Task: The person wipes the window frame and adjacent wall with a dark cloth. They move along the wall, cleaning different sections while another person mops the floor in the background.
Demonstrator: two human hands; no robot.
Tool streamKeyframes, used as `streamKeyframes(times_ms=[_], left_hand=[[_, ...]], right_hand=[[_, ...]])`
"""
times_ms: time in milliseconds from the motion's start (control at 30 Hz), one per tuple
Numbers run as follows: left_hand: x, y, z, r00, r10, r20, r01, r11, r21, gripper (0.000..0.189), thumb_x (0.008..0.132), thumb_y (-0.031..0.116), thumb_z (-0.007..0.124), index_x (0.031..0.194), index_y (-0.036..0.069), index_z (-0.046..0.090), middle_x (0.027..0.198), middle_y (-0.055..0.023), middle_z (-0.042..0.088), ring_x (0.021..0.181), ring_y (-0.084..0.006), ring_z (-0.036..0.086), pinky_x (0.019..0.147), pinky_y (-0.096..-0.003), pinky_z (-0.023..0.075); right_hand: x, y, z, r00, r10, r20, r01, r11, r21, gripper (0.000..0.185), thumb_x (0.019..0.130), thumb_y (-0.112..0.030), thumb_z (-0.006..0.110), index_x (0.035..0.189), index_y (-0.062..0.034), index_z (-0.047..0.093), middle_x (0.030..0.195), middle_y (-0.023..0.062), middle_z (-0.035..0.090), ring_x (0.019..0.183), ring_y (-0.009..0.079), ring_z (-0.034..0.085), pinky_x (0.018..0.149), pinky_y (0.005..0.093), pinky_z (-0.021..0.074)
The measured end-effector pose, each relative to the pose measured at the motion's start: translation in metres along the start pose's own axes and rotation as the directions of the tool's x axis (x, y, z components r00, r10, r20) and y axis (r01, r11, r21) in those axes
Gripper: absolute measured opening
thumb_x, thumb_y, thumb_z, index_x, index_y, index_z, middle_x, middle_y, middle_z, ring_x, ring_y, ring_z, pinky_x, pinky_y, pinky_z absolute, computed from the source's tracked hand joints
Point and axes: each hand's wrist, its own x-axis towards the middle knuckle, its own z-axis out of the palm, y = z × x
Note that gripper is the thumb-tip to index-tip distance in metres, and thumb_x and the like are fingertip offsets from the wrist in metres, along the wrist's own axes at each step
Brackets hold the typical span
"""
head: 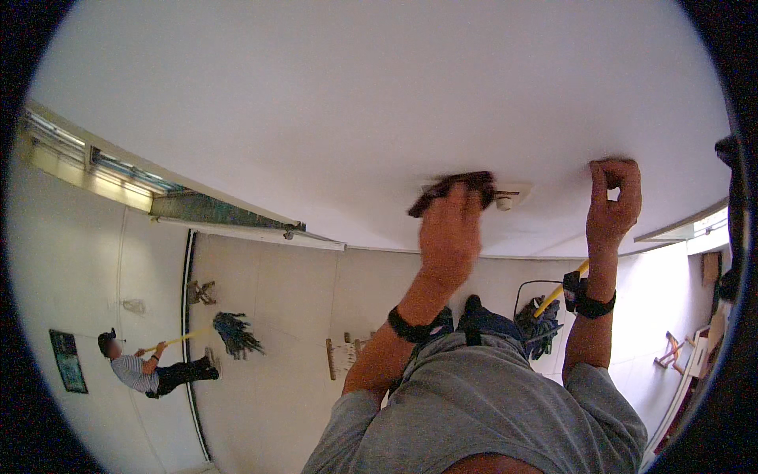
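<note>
My left hand point(450, 237), blurred, presses a dark cloth or pad point(455, 188) flat against the white wall point(355, 130). Just right of the cloth is a white wall plate point(522, 193) with a small round knob point(504, 204), partly covered by the cloth. My right hand point(616, 195) rests its fingertips on the wall further right, thumb and fingers bent with a gap between them. I see nothing held in it. A yellow mop handle point(551, 300) passes behind my right forearm, and its dark mop head point(542, 332) is low beside my legs.
At left a person point(136, 367) holds another mop point(237, 335) by its yellow handle. A window point(118, 169) and a dark green ledge point(219, 213) run along the wall. A wooden rack-like object point(349, 355) stands left of me, a small folding stool point(673, 351) to the right.
</note>
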Motion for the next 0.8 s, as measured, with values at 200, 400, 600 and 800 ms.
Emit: streamKeyframes(times_ms=[200, 400, 600, 800], left_hand=[[0.002, -0.016, -0.02, 0.991, -0.012, 0.13, 0.005, 0.998, 0.055, 0.035, 0.078, 0.012, 0.065, 0.111, 0.0, 0.066, 0.113, -0.0166, 0.064, 0.083, -0.0314, 0.06, 0.072, -0.045, 0.0509], [-0.01, -0.047, -0.021, 0.998, -0.056, -0.023, 0.057, 0.997, 0.044, 0.033, 0.083, 0.009, 0.066, 0.115, 0.0, 0.065, 0.115, -0.0215, 0.065, 0.097, -0.0396, 0.063, 0.084, -0.05, 0.0508], [0.009, 0.036, 0.013, 0.994, 0.077, -0.083, -0.093, 0.972, -0.214, 0.045, 0.08, 0.008, 0.064, 0.123, -0.003, 0.061, 0.12, -0.0238, 0.062, 0.09, -0.0367, 0.059, 0.077, -0.0466, 0.0509], [0.024, 0.039, 0.0, 0.968, 0.168, 0.184, -0.152, 0.983, -0.101, 0.045, 0.078, 0.014, 0.064, 0.12, 0.001, 0.063, 0.119, -0.0187, 0.061, 0.087, -0.0288, 0.056, 0.074, -0.0431, 0.0497]], right_hand=[[0.001, -0.002, -0.003, 1.0, 0.022, 0.018, -0.023, 1.0, 0.006, 0.016, 0.08, 0.0, 0.077, 0.084, -0.0057, 0.063, 0.081, 0.0049, 0.062, 0.068, 0.0148, 0.055, 0.063, 0.0278, 0.0464], [0.002, -0.005, -0.003, 0.999, 0.035, 0.01, -0.036, 0.999, 0.04, 0.017, 0.08, 0.001, 0.078, 0.084, -0.0059, 0.063, 0.081, 0.0051, 0.062, 0.068, 0.0161, 0.056, 0.062, 0.0281, 0.0468], [0.003, -0.001, -0.002, 0.999, -0.044, 0.012, 0.044, 0.999, 0.013, 0.017, 0.079, 0.0, 0.078, 0.086, -0.0063, 0.063, 0.082, 0.0052, 0.063, 0.069, 0.0163, 0.057, 0.061, 0.0283, 0.0478], [0.001, 0.001, -0.003, 0.999, -0.026, 0.047, 0.026, 1.0, -0.002, 0.016, 0.08, 0.0, 0.078, 0.087, -0.0063, 0.064, 0.082, 0.0052, 0.063, 0.069, 0.0167, 0.058, 0.061, 0.0287, 0.0484]])
